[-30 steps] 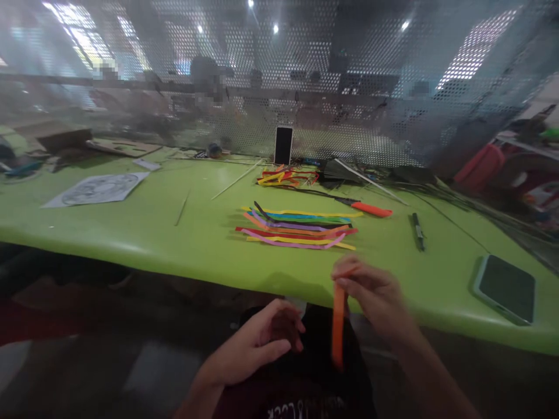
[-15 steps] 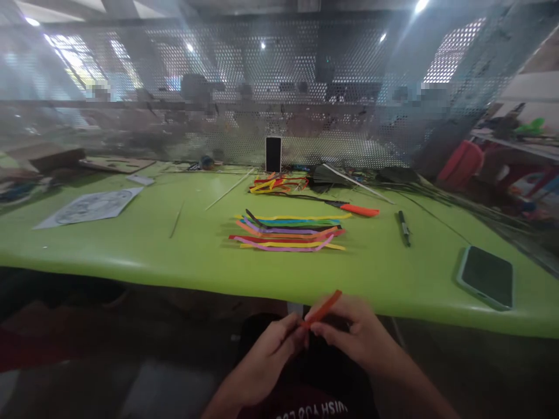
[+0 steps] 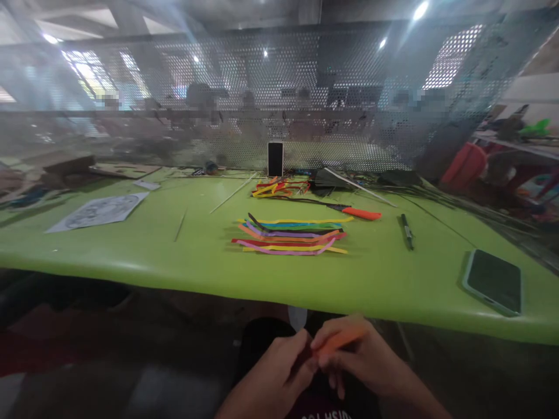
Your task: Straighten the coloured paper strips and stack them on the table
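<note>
Over my lap, just below the table's front edge, my left hand (image 3: 288,361) and my right hand (image 3: 353,352) meet. Between them is an orange strip (image 3: 340,340), pinched at its left part by the fingers of both hands. Its free end slants up to the right across my right hand. How the strip is folded at the fingertips is hidden. Beyond the hands, on the green table (image 3: 192,267), a row of coloured strips (image 3: 290,235) lies side by side, yellow, blue, green, black, purple, orange, red and pink, some with bent ends.
Behind the row lie a tangle of strips (image 3: 279,187) and an orange-handled cutter (image 3: 360,213). A pen (image 3: 406,231) and a phone (image 3: 493,281) are at right, a printed sheet (image 3: 98,210) at left. Another phone (image 3: 275,159) stands upright against a perforated screen (image 3: 371,116).
Both hands have moved slightly down and right with the orange strip, and the strip lies flatter now. The whole view has shifted a little. Things on the table stay in place.
</note>
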Demonstrator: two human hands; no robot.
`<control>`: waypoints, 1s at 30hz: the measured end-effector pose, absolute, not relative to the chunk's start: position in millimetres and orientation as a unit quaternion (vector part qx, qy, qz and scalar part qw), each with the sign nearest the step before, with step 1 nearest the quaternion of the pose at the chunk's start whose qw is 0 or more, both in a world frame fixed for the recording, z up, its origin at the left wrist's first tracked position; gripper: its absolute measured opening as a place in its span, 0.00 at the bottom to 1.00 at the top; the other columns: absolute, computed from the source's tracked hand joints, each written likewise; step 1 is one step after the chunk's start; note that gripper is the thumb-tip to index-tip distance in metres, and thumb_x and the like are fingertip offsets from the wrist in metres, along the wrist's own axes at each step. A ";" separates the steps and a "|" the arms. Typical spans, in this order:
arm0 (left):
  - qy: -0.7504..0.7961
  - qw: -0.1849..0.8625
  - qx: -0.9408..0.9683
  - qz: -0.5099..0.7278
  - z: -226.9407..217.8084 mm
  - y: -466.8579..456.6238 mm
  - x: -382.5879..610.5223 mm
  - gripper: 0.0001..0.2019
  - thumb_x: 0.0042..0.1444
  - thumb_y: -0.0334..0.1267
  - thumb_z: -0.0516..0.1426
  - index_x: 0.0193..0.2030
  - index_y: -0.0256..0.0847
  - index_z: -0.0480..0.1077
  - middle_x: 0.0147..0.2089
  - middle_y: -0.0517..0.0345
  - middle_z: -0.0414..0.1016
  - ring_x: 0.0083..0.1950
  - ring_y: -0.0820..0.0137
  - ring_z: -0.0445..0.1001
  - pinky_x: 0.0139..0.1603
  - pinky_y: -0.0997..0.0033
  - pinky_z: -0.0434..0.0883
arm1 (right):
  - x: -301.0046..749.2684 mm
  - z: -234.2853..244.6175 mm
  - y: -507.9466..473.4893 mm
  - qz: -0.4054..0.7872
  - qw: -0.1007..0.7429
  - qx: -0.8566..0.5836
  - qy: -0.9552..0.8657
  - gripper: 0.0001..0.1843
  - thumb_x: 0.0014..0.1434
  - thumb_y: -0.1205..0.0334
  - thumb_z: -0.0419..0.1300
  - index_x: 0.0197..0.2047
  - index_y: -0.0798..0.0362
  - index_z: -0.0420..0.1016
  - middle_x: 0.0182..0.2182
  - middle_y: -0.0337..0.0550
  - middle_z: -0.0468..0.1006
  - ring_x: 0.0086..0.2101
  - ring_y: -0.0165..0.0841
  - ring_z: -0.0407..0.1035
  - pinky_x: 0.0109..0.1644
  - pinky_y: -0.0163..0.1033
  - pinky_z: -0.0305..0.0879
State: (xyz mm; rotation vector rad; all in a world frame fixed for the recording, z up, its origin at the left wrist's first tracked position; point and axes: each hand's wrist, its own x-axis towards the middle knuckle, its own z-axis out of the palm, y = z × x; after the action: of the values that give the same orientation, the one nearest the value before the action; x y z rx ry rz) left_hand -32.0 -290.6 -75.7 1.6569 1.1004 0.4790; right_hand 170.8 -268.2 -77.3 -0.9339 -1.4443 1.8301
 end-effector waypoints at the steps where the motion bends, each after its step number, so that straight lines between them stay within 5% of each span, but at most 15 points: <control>1: 0.456 0.525 0.692 0.193 -77.2 -291.1 -32.6 0.13 0.69 0.46 0.50 0.43 0.39 0.69 0.44 0.52 0.75 0.45 0.65 0.70 0.47 0.69 0.65 | 171.2 -78.8 -268.9 0.695 0.307 -0.354 -0.546 0.13 0.55 0.53 0.71 0.36 0.54 0.78 0.21 0.35 0.73 0.19 0.26 0.68 0.21 0.30 0.67; 8: 0.458 0.570 0.650 0.206 -83.4 -290.7 -32.1 0.19 0.69 0.52 0.49 0.44 0.39 0.72 0.43 0.53 0.74 0.44 0.66 0.68 0.46 0.68 0.65 | 166.6 -73.7 -271.0 0.603 0.339 -0.369 -0.621 0.14 0.57 0.54 0.70 0.31 0.54 0.74 0.25 0.35 0.69 0.22 0.23 0.61 0.24 0.30 0.57; 21: 0.441 0.577 0.656 0.206 -91.3 -294.2 -26.6 0.13 0.68 0.43 0.49 0.43 0.39 0.72 0.43 0.53 0.75 0.45 0.66 0.69 0.46 0.70 0.64 | 172.0 -81.5 -273.4 0.525 0.304 -0.385 -0.695 0.18 0.65 0.46 0.61 0.32 0.51 0.65 0.26 0.35 0.67 0.27 0.28 0.61 0.32 0.34 0.59; 30: 0.436 0.596 0.616 0.274 -118.5 -298.9 -14.4 0.22 0.67 0.56 0.49 0.37 0.38 0.69 0.31 0.59 0.66 0.33 0.71 0.61 0.35 0.73 0.60 | 170.3 -86.1 -277.5 0.484 0.311 -0.411 -0.707 0.14 0.67 0.51 0.57 0.34 0.51 0.64 0.31 0.38 0.67 0.32 0.31 0.62 0.38 0.36 0.62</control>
State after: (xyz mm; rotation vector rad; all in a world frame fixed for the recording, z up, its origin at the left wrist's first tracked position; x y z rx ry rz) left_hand -14.4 -298.9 -118.5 1.4306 1.0124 0.6355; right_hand 170.3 -277.5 -86.1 -1.0838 -1.8672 1.2777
